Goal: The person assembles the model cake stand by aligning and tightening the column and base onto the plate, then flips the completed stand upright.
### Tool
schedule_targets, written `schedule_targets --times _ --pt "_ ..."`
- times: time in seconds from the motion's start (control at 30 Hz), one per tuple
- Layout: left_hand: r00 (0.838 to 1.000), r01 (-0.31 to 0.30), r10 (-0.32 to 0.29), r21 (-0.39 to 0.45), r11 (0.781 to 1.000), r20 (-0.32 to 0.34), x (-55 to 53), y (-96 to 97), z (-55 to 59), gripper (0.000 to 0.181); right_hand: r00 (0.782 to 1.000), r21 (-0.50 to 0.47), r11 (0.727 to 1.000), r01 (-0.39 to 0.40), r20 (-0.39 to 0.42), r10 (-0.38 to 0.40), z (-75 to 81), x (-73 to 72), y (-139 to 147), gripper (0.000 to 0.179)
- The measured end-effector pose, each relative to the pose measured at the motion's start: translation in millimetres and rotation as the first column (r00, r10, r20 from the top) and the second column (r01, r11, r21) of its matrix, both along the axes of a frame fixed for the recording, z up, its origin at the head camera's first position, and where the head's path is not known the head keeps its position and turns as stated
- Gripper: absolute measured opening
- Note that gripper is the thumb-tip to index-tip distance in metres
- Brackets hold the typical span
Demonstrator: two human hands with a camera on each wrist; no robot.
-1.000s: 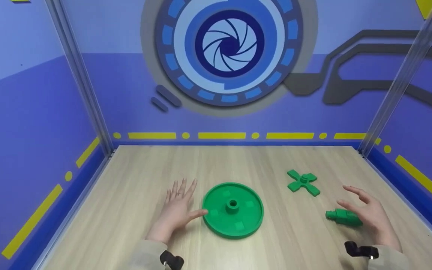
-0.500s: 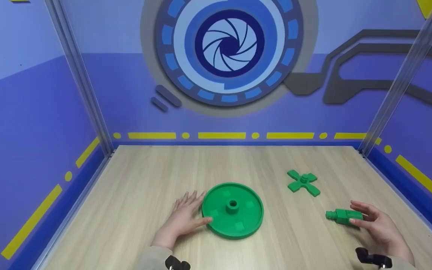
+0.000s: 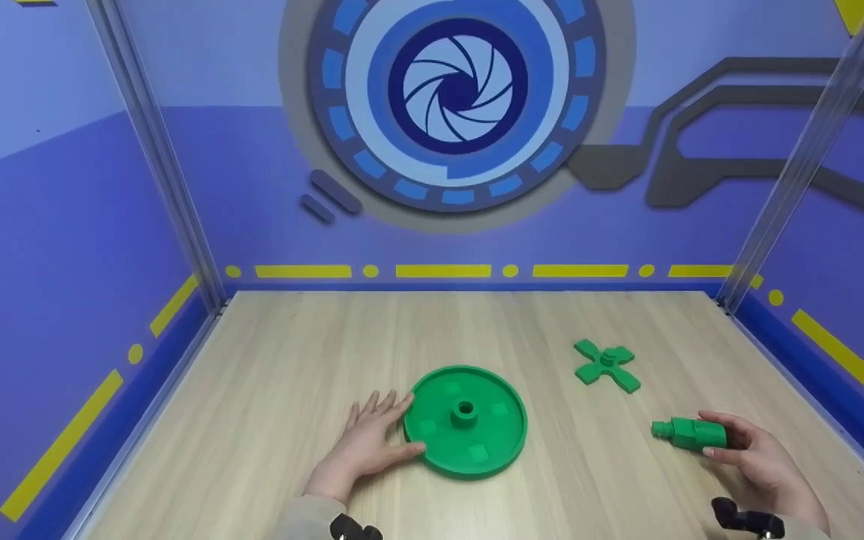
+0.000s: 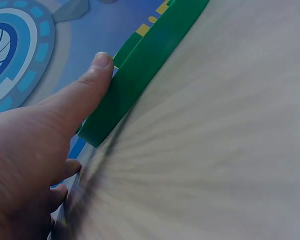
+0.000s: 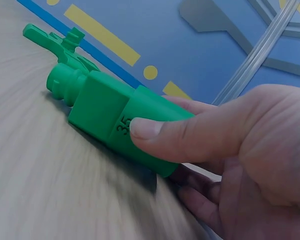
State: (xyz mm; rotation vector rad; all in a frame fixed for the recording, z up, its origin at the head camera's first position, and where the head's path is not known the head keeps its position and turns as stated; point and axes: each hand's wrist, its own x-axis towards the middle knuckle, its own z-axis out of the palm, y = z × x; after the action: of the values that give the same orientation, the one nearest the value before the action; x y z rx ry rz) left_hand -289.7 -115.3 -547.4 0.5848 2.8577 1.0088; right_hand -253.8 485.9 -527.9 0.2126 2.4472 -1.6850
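A round green tray-like disc with a raised rim and hollow centre hub lies on the table. My left hand is at its left side, thumb and index fingertip at the rim, the other fingers spread; in the left wrist view the thumb lies against the rim's outer wall. At the right, my right hand pinches the plain end of a green shaft piece with a ridged narrow tip. The right wrist view shows the number 35 on this shaft piece, the thumb over its side and fingers partly hidden behind.
A green four-armed cross piece with a central stub lies behind the shaft piece, right of the disc. Blue printed walls enclose the wooden table at the back and both sides, with metal corner posts.
My left hand has moved right and nearer to me, coming to the disc's rim. The right hand has drawn back to the shaft piece's end and closed thumb and fingers on it.
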Motion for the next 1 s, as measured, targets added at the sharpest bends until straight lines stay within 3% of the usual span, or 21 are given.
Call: schedule_targets --times 0.2,0.43,0.57,0.87,1.0 --pt "1.000 -0.011 0.011 -0.010 1.000 0.011 -0.8 0.9 -2.2 0.093 0.999 0.124 0.992 0.030 0.026 -0.033 1.8 -1.9 0.5 0.071" --pt "0.999 -0.031 0.031 -0.011 0.999 0.017 -1.2 2.3 -3.2 0.093 0.998 0.073 0.996 0.055 0.034 -0.058 0.1 -2.0 -0.1 0.066" --pt "0.999 -0.039 0.039 -0.011 0.999 0.014 -2.0 2.5 -3.7 0.093 0.998 0.169 0.984 0.059 0.027 -0.064 1.2 -4.8 -4.2 0.071" --pt "0.999 -0.038 0.038 -0.013 0.999 0.007 -0.8 1.7 -3.9 0.094 0.999 0.151 0.988 0.035 0.011 -0.037 7.9 -9.9 -17.1 0.069" --pt "1.000 -0.030 0.030 -0.010 0.999 0.001 -0.3 1.5 -3.5 0.094 1.000 0.053 0.998 0.024 0.015 -0.025 12.0 -12.9 -28.9 0.068"
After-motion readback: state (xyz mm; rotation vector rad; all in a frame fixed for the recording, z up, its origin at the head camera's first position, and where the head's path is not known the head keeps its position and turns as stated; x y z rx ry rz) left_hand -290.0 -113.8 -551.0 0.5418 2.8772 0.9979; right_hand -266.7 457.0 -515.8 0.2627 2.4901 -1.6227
